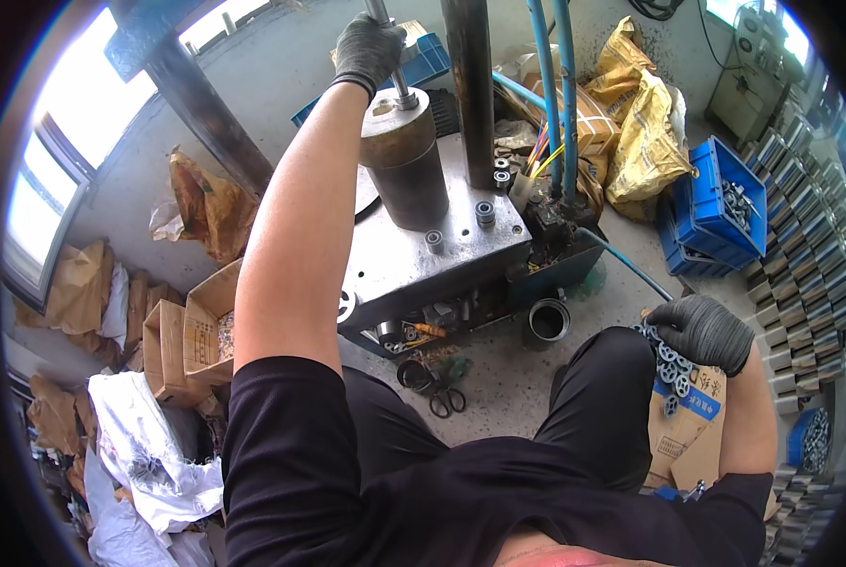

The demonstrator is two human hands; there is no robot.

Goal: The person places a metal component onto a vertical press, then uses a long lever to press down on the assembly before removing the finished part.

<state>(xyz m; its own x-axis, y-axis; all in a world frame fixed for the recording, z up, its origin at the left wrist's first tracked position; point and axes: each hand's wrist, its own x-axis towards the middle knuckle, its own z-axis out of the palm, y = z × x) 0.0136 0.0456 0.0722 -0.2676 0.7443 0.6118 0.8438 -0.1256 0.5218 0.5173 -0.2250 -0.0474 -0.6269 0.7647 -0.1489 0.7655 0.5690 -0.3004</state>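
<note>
Left grip point(368, 52) and right grip point(711, 333): both gloved dark grey. Rod point(401, 85): silver. Small wheels point(667, 353) at right: silver-grey. Cylinder point(404, 180): pale metallic top band, darker grey below. Desk point(395, 269): silver-grey, dark spots. Far-right sack point(648, 132): yellow, dark smudges. Right-hand crate point(730, 244): plain blue. Near-right cardboard point(673, 442): brown, blue band. Near-left sack point(125, 425): white, grey smudges. Shirt point(536, 482): plain black.
</note>
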